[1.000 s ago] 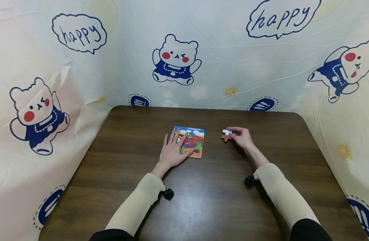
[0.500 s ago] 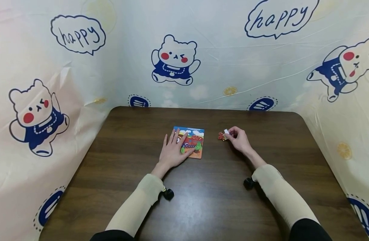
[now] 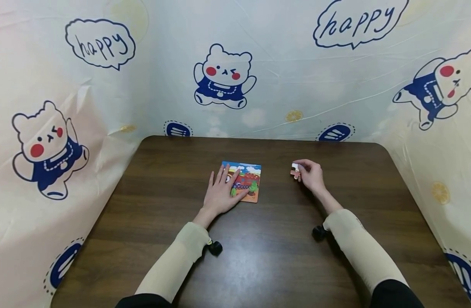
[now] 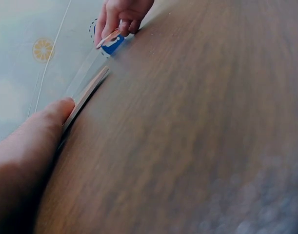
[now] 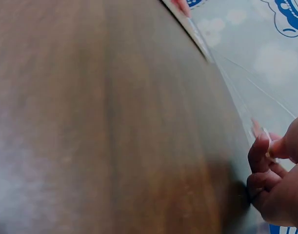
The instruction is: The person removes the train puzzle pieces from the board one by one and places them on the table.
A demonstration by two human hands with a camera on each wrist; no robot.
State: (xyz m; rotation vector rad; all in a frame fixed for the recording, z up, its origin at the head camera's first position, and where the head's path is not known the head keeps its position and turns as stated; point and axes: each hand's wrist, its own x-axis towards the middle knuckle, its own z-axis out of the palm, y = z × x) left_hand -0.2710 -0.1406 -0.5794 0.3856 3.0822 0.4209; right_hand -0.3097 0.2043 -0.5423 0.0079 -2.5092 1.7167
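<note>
A colourful jigsaw puzzle board [image 3: 251, 182], printed with a red shape, green bushes and blue sky, lies flat on the table. My left hand [image 3: 219, 193] rests on its left part with fingers spread, covering some of the picture. To the right of the board, my right hand [image 3: 310, 174] pinches a small puzzle piece [image 3: 295, 170], white on top and reddish below. In the right wrist view the thumb and fingers of the right hand [image 5: 280, 170] close on the thin piece from its edges. Seen edge-on, the board [image 4: 85, 95] is thin in the left wrist view.
The brown wooden table [image 3: 251, 252] has rounded far corners. A pale curtain [image 3: 274, 85] with bear prints surrounds it at the back and sides. Dark wrist-worn devices [image 3: 214, 248] hang at both cuffs.
My right hand tilts the puzzle piece, moves it a little left, then brings it back to the right with its printed side showing. My left hand stays on the board.
</note>
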